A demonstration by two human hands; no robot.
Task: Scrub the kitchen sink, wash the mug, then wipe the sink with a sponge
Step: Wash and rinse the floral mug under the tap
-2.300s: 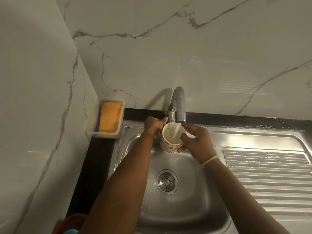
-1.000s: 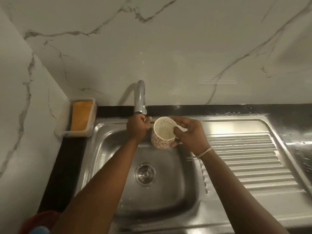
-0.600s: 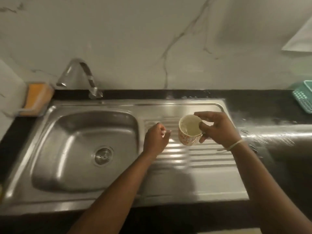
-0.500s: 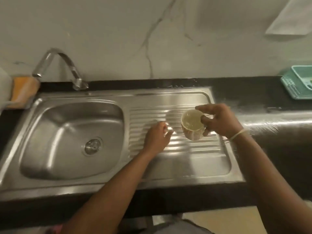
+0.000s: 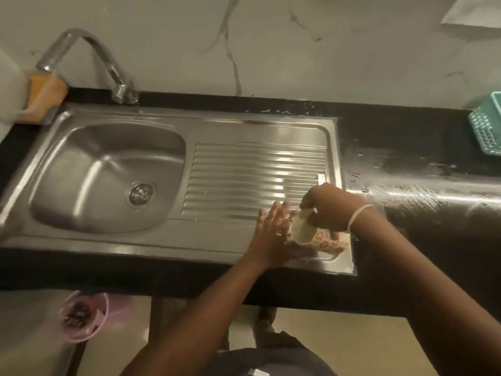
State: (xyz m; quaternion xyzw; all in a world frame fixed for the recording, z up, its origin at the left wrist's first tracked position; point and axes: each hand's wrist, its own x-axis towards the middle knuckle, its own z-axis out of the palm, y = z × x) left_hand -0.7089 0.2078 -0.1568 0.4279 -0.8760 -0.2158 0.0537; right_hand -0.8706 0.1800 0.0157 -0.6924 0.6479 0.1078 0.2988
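Observation:
The white mug (image 5: 320, 238) with a red flower pattern is tipped on its side at the front right corner of the steel drainboard (image 5: 244, 180). My right hand (image 5: 329, 210) grips it from above. Beside its white bottom, my left hand (image 5: 271, 234) is open with fingers spread, close to or touching the mug. The sink basin (image 5: 89, 164) with its drain (image 5: 141, 191) lies to the left. An orange sponge (image 5: 44, 90) rests in a clear holder at the back left corner.
The curved tap (image 5: 89, 50) stands behind the basin, no water running. Wet black counter (image 5: 406, 158) stretches to the right, with a teal basket (image 5: 488, 126) at its far end. A pink bin (image 5: 84, 316) sits on the floor below.
The mug has gone from under the tap rightward over the drainboard, then down to its front right corner and tipped over. My left hand left the tap and followed it.

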